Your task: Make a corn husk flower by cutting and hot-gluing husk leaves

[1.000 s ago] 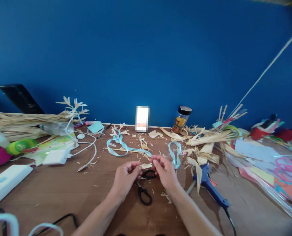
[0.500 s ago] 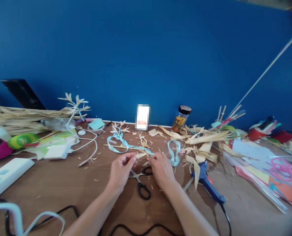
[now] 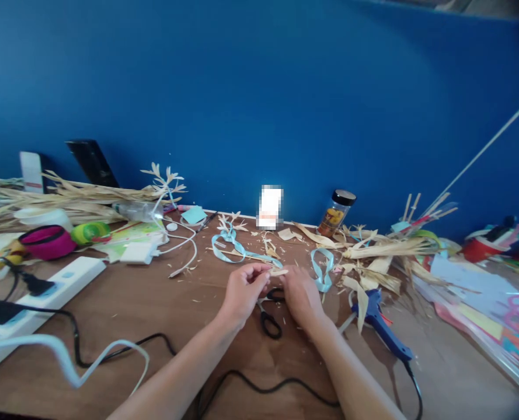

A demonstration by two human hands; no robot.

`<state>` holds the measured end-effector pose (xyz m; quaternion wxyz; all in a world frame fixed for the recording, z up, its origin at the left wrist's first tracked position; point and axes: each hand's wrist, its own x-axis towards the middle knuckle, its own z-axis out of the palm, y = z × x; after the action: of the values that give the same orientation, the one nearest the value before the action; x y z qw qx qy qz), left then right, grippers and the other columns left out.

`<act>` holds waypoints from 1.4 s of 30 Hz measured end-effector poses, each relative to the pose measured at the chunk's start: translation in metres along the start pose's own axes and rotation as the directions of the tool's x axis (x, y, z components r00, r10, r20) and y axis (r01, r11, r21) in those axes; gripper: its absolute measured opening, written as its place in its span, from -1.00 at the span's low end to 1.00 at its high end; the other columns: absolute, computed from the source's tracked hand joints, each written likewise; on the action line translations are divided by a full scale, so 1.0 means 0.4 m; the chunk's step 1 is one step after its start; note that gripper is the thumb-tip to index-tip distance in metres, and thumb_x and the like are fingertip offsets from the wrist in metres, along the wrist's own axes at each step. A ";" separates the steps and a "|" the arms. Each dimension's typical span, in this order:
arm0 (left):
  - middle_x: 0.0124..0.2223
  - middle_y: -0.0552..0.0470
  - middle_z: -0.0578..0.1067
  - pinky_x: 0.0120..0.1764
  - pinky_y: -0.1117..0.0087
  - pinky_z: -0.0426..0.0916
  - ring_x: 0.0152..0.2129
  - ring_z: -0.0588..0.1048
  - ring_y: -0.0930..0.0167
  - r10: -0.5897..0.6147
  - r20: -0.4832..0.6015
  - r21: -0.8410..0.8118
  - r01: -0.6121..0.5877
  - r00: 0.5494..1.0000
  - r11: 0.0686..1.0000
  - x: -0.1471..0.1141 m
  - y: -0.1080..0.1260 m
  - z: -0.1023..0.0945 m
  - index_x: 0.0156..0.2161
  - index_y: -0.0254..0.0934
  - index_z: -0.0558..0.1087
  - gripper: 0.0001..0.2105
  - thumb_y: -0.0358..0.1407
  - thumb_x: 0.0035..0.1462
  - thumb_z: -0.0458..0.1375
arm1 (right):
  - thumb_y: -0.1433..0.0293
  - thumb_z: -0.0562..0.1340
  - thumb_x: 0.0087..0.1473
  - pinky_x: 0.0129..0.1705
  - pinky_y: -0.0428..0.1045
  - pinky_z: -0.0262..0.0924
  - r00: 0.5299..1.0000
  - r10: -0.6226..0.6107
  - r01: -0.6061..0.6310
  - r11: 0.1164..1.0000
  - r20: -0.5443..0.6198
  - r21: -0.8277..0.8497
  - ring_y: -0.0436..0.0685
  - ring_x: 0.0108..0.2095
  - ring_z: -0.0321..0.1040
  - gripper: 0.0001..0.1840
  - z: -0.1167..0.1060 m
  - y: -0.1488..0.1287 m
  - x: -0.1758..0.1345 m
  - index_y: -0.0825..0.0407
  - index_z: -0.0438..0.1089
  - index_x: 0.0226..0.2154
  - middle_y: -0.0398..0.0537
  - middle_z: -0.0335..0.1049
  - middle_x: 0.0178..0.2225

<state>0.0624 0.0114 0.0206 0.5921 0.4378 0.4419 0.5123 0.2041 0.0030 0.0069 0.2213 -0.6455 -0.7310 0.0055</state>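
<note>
My left hand (image 3: 242, 294) is closed in a pinch on one end of a short pale strip of dried husk (image 3: 279, 272). At its other end, my right hand (image 3: 304, 297) is bent over with its fingers together, partly hiding the strip. Beneath my hands lie black-handled scissors (image 3: 270, 324), their blades partly covered by the left hand. Just beyond, a light blue ribbon (image 3: 223, 256) is curled on the table around a small husk flower (image 3: 233, 221). Another blue ribbon loop (image 3: 323, 271) rests beside my right hand.
A blue glue gun (image 3: 384, 326) lies to the right, its cord trailing toward me. A jar (image 3: 335, 216) and a bright phone-like screen (image 3: 269, 208) stand by the wall. Dried husk bundles (image 3: 373, 248), a white power strip (image 3: 62, 291), cables and husk scraps surround the brown table (image 3: 224, 367).
The view has turned left, so things appear farther right. My hands have come closer together, with the husk strip held between them.
</note>
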 end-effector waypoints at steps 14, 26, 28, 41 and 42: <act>-0.53 0.10 0.47 -0.47 0.53 0.32 -0.59 0.42 0.55 0.045 -0.285 -0.049 -0.062 0.957 0.997 0.027 0.063 -0.232 -0.33 -0.36 0.47 -0.72 -0.28 -0.23 0.27 | 0.48 0.18 -0.03 -0.34 -0.10 0.12 0.974 -0.210 0.162 0.905 0.084 0.393 0.04 -0.38 0.34 -0.88 -0.017 -0.146 0.025 -0.02 0.37 -0.37 -0.16 0.45 -0.40; -0.43 -0.05 0.58 -0.38 0.35 0.38 -0.48 0.52 0.30 0.121 -0.186 0.401 -0.037 0.975 0.915 0.031 0.007 -0.266 -0.34 -0.32 0.54 -0.81 -0.34 -0.13 0.16 | 0.52 0.10 -0.01 -0.31 -0.08 0.12 0.980 -0.135 0.073 0.927 0.146 0.367 0.06 -0.39 0.35 -0.79 0.089 -0.168 0.091 0.01 0.43 -0.38 -0.08 0.48 -0.42; -0.41 -0.06 0.59 -0.28 0.30 0.36 -0.41 0.53 0.25 0.149 -0.179 0.487 -0.044 0.972 0.872 0.032 0.014 -0.274 -0.35 -0.32 0.54 -0.81 -0.36 -0.13 0.14 | 0.52 0.11 -0.02 -0.30 -0.07 0.12 0.980 -0.134 0.073 0.927 0.145 0.367 0.07 -0.36 0.35 -0.80 0.067 -0.152 0.086 0.01 0.42 -0.37 -0.08 0.48 -0.39; 0.01 -0.17 0.44 0.00 0.30 0.23 -0.05 0.39 0.30 0.283 -0.101 0.672 -0.144 0.954 0.726 -0.021 0.061 -0.257 -0.02 -0.41 0.35 -0.61 -0.25 0.08 -0.04 | 0.41 0.08 0.07 -0.37 -0.10 0.14 0.963 -0.130 -0.013 0.854 0.237 0.521 0.03 -0.43 0.33 -0.83 -0.165 -0.087 -0.085 -0.01 0.38 -0.32 -0.18 0.45 -0.42; 0.01 -0.19 0.43 -0.03 0.29 0.27 -0.07 0.41 0.30 0.288 -0.086 0.650 -0.166 0.954 0.742 -0.041 0.062 -0.241 -0.01 -0.41 0.34 -0.61 -0.23 0.09 -0.03 | 0.40 0.09 0.07 -0.37 -0.10 0.15 0.957 -0.115 -0.041 0.855 0.266 0.518 0.03 -0.42 0.33 -0.84 -0.176 -0.081 -0.105 -0.02 0.38 -0.32 -0.18 0.45 -0.41</act>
<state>-0.0381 0.0039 0.0241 0.2993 0.6143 0.5837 0.4386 0.1999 -0.0616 0.0667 0.2780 -0.5398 -0.7392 0.2914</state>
